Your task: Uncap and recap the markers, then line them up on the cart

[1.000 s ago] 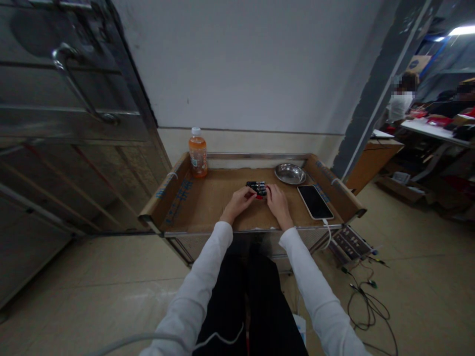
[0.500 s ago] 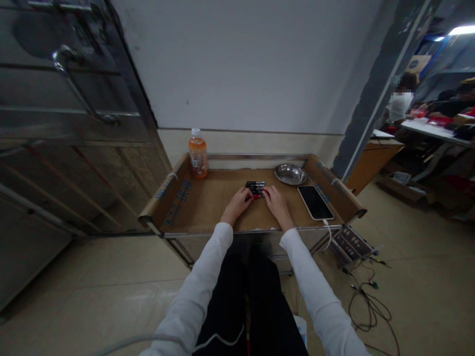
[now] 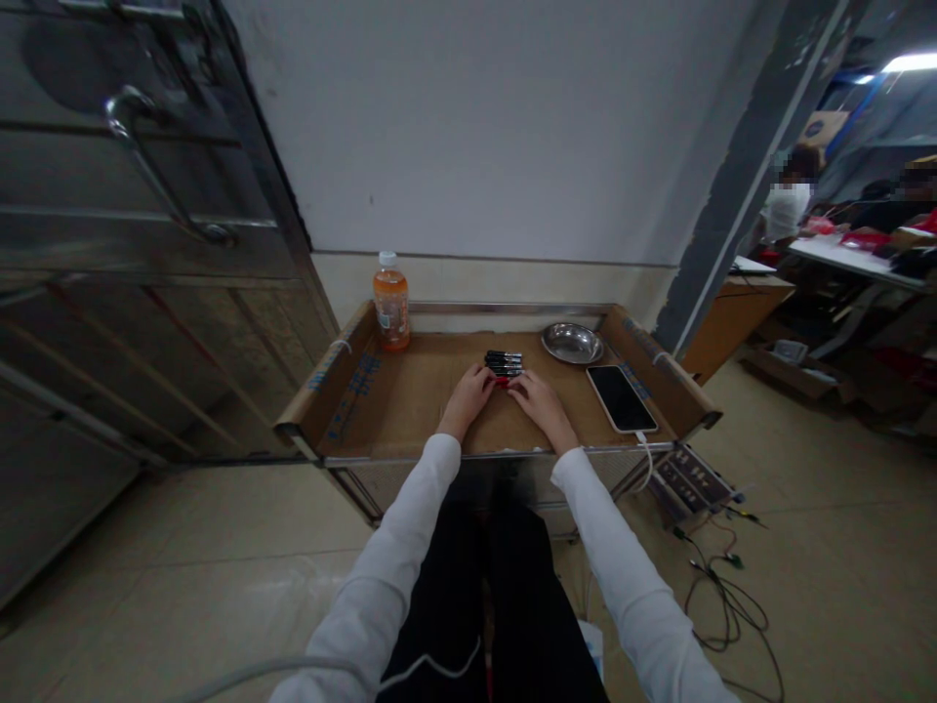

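Several black marker pens (image 3: 504,359) lie side by side on the cardboard lining of the cart, pointing left to right. Nearest to me, along the front of that row, is a red marker pen (image 3: 502,382). My left hand (image 3: 472,392) has its fingers closed at the red pen's left end. On the opposite side, my right hand (image 3: 537,396) is closed at its right end. Fingers cover both ends of the red pen, so only its middle shows.
A bottle of orange drink (image 3: 391,305) stands at the back left and a shallow metal bowl (image 3: 572,343) at the back right. A phone (image 3: 622,398) with a white cable lies right of my hands. Cardboard walls (image 3: 663,376) edge the cart top.
Both hands have shifted slightly forward, away from me, with the red pen now close against the black row. The black pens sit in a tighter, more even row.
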`<state>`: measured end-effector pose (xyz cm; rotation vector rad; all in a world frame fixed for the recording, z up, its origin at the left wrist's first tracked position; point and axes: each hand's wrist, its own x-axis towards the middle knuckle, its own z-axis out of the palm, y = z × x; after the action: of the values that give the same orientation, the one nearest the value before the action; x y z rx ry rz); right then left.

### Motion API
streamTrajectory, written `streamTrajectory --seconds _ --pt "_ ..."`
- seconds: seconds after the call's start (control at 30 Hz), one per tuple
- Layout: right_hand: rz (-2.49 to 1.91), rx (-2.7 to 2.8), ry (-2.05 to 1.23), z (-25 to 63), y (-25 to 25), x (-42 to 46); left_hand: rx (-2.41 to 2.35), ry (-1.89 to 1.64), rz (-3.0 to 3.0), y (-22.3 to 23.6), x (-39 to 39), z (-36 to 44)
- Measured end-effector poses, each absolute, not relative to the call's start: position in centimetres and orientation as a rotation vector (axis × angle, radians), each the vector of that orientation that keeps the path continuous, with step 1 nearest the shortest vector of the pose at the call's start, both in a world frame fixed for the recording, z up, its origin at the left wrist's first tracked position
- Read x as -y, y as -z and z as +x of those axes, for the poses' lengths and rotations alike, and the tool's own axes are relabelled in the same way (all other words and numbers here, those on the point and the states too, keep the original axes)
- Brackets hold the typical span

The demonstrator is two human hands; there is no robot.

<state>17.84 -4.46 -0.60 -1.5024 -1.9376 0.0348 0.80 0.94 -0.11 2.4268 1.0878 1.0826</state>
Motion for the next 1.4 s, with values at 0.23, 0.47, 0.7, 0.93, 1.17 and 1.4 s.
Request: streamTrajectory --seconds 0.23,0.47,0.7,0.93,1.17,1.4 --pt "-1.561 1.969 0.021 17.6 0.2 4.8 -0.947 -1.075 2.469 0.8 -1.0 0.7" --pt "-1.825 1.938 0.156 17.3 -0.7 5.4 -0.990 -0.999 2.464 0.9 -1.6 0.8" --pt "-1.919 1.876 0.232 17.2 -1.0 5.8 -1.092 -0.989 2.492 0.2 -1.1 0.7" --pt "-1.887 1.925 0.225 17.1 -0.8 5.3 -1.647 -0.975 2.526 -1.0 0.3 0.4" --pt "-2.049 1.724 0.332 16.9 -0.8 5.1 -2.026 -0.841 2.387 -0.7 0.4 0.4" --pt "-2.055 1.734 0.292 17.2 0.3 4.5 -2.008 -0.755 2.415 -0.8 0.5 0.4"
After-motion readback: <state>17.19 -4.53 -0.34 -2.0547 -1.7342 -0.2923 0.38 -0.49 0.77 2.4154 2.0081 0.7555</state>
